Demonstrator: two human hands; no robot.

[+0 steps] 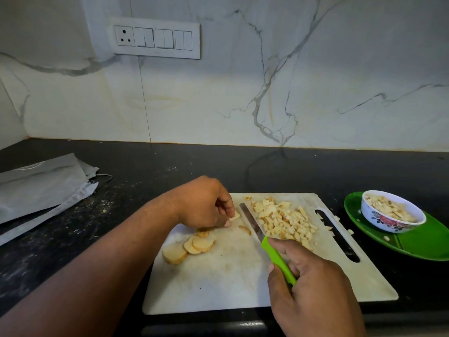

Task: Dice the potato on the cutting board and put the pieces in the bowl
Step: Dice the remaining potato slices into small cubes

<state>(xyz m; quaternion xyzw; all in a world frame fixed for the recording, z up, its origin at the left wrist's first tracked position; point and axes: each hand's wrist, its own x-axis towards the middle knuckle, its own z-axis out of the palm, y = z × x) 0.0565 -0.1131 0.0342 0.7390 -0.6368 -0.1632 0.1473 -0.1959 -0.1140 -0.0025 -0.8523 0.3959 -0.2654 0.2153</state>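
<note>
A white cutting board lies on the dark counter. Its far right part carries a heap of diced potato. Round potato slices lie overlapped at the board's left, and one small strip lies alone near the middle. My left hand pinches a pale potato piece at its fingertips, just left of the blade. My right hand grips the green handle of a knife; its blade rests along the left edge of the dice heap. A floral bowl to the right holds diced pieces.
The bowl stands on a green plate right of the board, with a few stray potato bits on it and by the board's handle slot. Grey folded bags lie at the left. A marble wall with a switch panel rises behind.
</note>
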